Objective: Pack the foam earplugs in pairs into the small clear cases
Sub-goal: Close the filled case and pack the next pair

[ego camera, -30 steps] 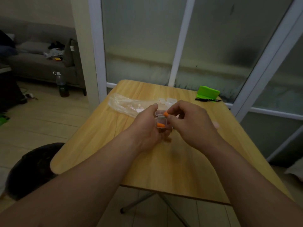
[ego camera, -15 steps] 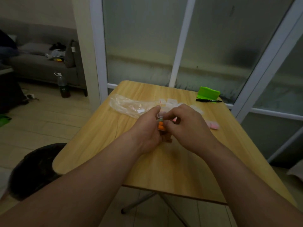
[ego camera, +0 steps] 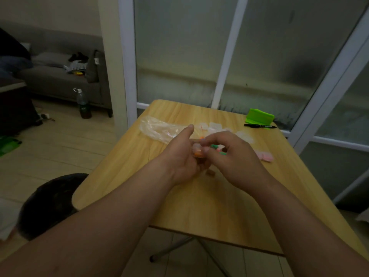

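You're holding the small clear case (ego camera: 196, 147) up over the table (ego camera: 199, 206), both hands meeting on it. Your left hand (ego camera: 179, 158) is cupping it from below, with the fingers curling round it and the thumb sticking up, off the case. Your right hand (ego camera: 234, 158) is pinching the top of the case between thumb and forefinger.

Your fingers are covering most of the case. Only a pale sliver is showing, with an orange earplug (ego camera: 198, 154) glowing through the lower part. I can't tell if a second plug is sitting inside, or if the lid is open or closed.

Green bits (ego camera: 216, 147) are peeking out past your right knuckles, mostly hidden, and it is unclear whether they are plugs. A small brownish thing (ego camera: 210, 172) is lying on the table just under your hands, too dark to name.

Spare clear cases (ego camera: 214, 125) are sitting beyond your hands, blurring into each other, so the count is unclear. Pink lumps (ego camera: 265, 156) are lying to the right of your right hand, also blurred. A crumpled plastic bag (ego camera: 157, 129) is lying on the table to the left, with your left thumb cutting off its near end.

A green box (ego camera: 259, 116) and a black pen (ego camera: 260, 126) are sitting at the far right corner of the table. Off the table to the left, a bottle (ego camera: 83, 104) is standing on the floor beside a grey sofa (ego camera: 56, 80). A dark round seat (ego camera: 50, 202) is showing near the table, partly hidden by your left forearm.
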`<state>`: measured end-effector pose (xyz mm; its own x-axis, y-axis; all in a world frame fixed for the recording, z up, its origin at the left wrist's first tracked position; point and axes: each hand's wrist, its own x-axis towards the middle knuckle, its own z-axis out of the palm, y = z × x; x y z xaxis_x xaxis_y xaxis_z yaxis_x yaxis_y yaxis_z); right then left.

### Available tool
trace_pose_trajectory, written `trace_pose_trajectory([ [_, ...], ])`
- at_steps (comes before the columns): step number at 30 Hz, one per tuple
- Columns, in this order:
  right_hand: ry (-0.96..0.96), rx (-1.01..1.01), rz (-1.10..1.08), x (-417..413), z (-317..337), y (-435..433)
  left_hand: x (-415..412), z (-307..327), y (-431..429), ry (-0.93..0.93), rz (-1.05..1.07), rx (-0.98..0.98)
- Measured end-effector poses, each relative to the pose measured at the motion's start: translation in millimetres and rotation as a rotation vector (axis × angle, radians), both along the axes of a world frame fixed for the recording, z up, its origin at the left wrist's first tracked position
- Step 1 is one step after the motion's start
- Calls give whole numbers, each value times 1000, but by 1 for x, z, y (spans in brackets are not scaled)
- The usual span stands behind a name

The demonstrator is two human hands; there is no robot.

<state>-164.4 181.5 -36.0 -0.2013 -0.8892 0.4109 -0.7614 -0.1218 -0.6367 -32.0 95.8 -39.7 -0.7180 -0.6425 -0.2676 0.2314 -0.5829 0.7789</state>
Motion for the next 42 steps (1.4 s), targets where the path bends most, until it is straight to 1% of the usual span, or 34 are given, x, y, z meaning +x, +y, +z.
trace_pose_trajectory([
  [2, 53, 49, 46, 5, -2, 2, 2, 4, 1, 10, 13, 7],
  [4, 96, 61, 43, 6, -4, 2, 2, 6, 4, -9, 13, -14],
  [7, 61, 29, 12, 2, -3, 2, 3, 4, 7, -17, -12, -58],
  [9, 61, 10, -8, -2, -2, 3, 3, -1, 4, -33, -57, -134],
  [11, 45, 13, -12, -5, -3, 4, 3, -5, 4, -47, -76, -220],
  [13, 19, 37, 1, -7, -5, 4, 1, -8, 4, -44, -67, -251],
  [18, 46, 77, -31, -13, -7, 8, -3, -13, 1, -27, -17, -218],
  [22, 75, 75, -39, -17, -10, 13, -9, -12, 8, -29, -43, -250],
  [27, 107, 45, -66, -23, -11, 19, -15, -9, 16, -20, -40, -226],
  [29, 147, 29, -76, -25, -9, 21, -16, -8, 19, -27, -43, -229],
  [35, 167, 41, -95, -47, -3, 35, -33, -6, 32, -51, -103, -289],
  [37, 128, 34, -153, -64, -1, 40, -38, -2, 33, -54, -47, -279],
  [39, 90, 33, -245, -87, -1, 47, -42, 2, 28, -38, 65, -256],
  [42, 95, 113, -380, -122, -12, 54, -44, 4, 17, -34, 195, -246],
])
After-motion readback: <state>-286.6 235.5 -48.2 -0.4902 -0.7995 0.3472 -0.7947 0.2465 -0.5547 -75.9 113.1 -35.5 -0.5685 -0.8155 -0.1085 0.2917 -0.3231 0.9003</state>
